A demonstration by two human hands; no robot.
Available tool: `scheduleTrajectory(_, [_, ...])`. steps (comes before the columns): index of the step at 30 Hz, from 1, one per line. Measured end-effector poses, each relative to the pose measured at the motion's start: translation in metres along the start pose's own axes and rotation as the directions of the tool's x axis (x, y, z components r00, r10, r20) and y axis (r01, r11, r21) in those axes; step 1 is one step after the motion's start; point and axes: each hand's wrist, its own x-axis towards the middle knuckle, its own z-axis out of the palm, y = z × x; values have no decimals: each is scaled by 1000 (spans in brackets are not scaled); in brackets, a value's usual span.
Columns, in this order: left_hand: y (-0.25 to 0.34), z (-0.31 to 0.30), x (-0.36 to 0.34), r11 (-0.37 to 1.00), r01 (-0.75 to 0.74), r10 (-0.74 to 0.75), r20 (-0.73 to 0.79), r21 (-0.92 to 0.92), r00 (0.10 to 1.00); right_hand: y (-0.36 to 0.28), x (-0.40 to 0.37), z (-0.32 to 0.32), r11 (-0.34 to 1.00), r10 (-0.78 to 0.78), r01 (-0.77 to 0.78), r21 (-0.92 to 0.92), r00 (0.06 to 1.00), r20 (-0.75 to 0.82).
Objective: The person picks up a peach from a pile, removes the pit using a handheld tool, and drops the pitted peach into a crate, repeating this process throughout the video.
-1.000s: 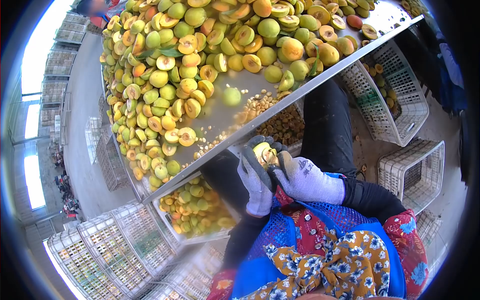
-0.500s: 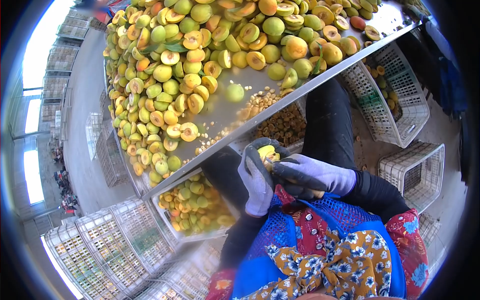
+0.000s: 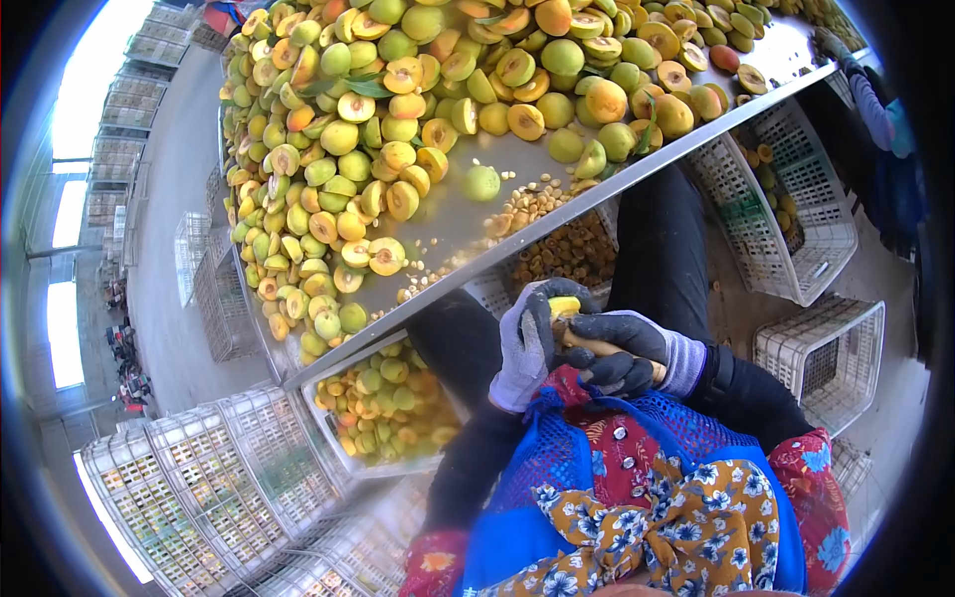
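Note:
My left hand (image 3: 527, 343), in a grey-and-lavender glove with dark fingers, is closed around a yellow apricot (image 3: 564, 305) above my lap. My right hand (image 3: 632, 343), gloved the same way, is wrapped around a pale wooden-handled tool (image 3: 595, 344). The handle's butt shows below my right fingers; its working end is hidden at the fruit. Both hands meet just below the metal edge of the sorting table (image 3: 517, 237). Halved and whole apricots (image 3: 338, 136) are heaped on that table, with a lone green apricot (image 3: 480, 183) near a small pile of pale kernels (image 3: 532, 204).
Under the table edge is a crate of brownish pieces (image 3: 565, 249). A crate of apricots (image 3: 383, 403) stands at my left, beside stacked white crates (image 3: 229, 458). More crates (image 3: 776, 219) are at right, near another person's sleeve (image 3: 875, 114).
The view has shifted slightly. My hands have turned a little around the fruit, and more of the wooden handle shows between my right fingers.

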Motion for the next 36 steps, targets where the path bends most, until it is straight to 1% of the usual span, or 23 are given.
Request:
scheduleTrajectory(3, [3, 3, 3, 991, -41, 47, 48, -127, 998, 4, -3, -1, 990, -139, 137, -23, 978, -157])
scheduleTrajectory(5, [-1, 3, 2, 990, -8, 10, 10, -143, 1000, -7, -4, -23, 996, -56, 52, -76, 996, -62])
scheduleTrajectory(7, [-8, -2, 4, 985, 30, -34, -18, -168, 999, -7, -1, -4, 988, -4, 2, -157, 1000, -13])
scheduleTrajectory(9, [-5, 4, 3, 941, 54, -108, -147, -334, 983, 7, 10, 31, 957, -276, 211, -200, 876, -395])
scheduleTrajectory(10, [-4, 10, 2, 914, 36, -145, -241, -405, 960, 7, 11, 29, 957, -274, 213, -196, 885, -376])
scheduleTrajectory(12, [-14, -1, 1, 872, -46, -188, -420, -488, 888, -3, 10, -2, 970, -128, 121, -212, 991, -23])
scheduleTrajectory(13, [-11, -19, -2, 936, -37, -174, -552, -350, 816, -10, 10, -6, 967, -169, 169, -189, 985, 16])
scheduleTrajectory(14, [-5, -35, -11, 929, -93, -180, -656, -359, 733, -16, 11, -7, 962, -211, 218, -164, 976, 55])
scheduleTrajectory(15, [6, -60, -28, 996, 86, -80, -716, -28, 693, -22, 11, -7, 954, -257, 269, -136, 961, 99])
scheduleTrajectory(16, [12, -91, -46, 900, 292, 24, -705, 324, 708, -30, 6, -6, 942, -259, 256, -218, 966, 14])
scheduleTrajectory(17, [21, -113, -65, 617, 456, 147, -664, 641, 733, -33, 7, -4, 934, -279, 257, -248, 959, -55])
scheduleTrajectory(18, [32, -122, -75, 257, 625, 236, -675, 737, 699, -32, 7, 0, 926, -301, 259, -275, 945, -124])
scheduleTrajectory(19, [33, -141, -77, 145, 645, 303, -654, 751, 693, -31, 7, 2, 918, -324, 259, -300, 926, -194])
scheduleTrajectory(21, [26, -176, -66, -73, 680, 432, -591, 730, 681, -33, 14, -5, 903, -337, 271, -332, 928, -160])
scheduleTrajectory(23, [34, -187, -17, 110, 697, 244, -699, 709, 672, -33, 22, -11, 880, -372, 277, -386, 907, -197])
scheduleTrajectory(25, [13, -203, 28, 94, 662, 166, -667, 744, 726, -24, 23, -2, 780, -466, 260, -570, 849, -251])
scheduleTrajectory(27, [-2, -199, 57, 121, 688, 120, -698, 716, 706, -21, 20, 1, 708, -493, 198, -677, 826, -274])
scheduleTrajectory(28, [-14, -210, 62, 193, 584, 163, -613, 788, 773, -19, 19, 4, 637, -541, 190, -747, 801, -258])
scheduleTrajectory(29, [-35, -226, 67, 358, 505, 131, -577, 786, 806, -15, 19, 10, 542, -597, 170, -823, 767, -234])
scheduleTrajectory(31, [2, -181, 69, 689, 387, 86, -599, 613, 796, -2, 24, 27, 342, -690, 97, -935, 701, -179])
scheduleTrajectory(34, [-5, -171, 66, 616, 248, 284, -505, 748, 815, 3, 31, 42, 180, -723, -53, -982, 670, -169])
scheduleTrajectory(35, [-7, -162, 61, 795, 252, 137, -567, 552, 812, 2, 31, 43, 126, -737, -109, -986, 655, -167])
scheduleTrajectory(36, [11, -140, 55, 913, 257, -25, -584, 317, 811, -3, 31, 38, -158, -742, -181, -971, 670, -4])
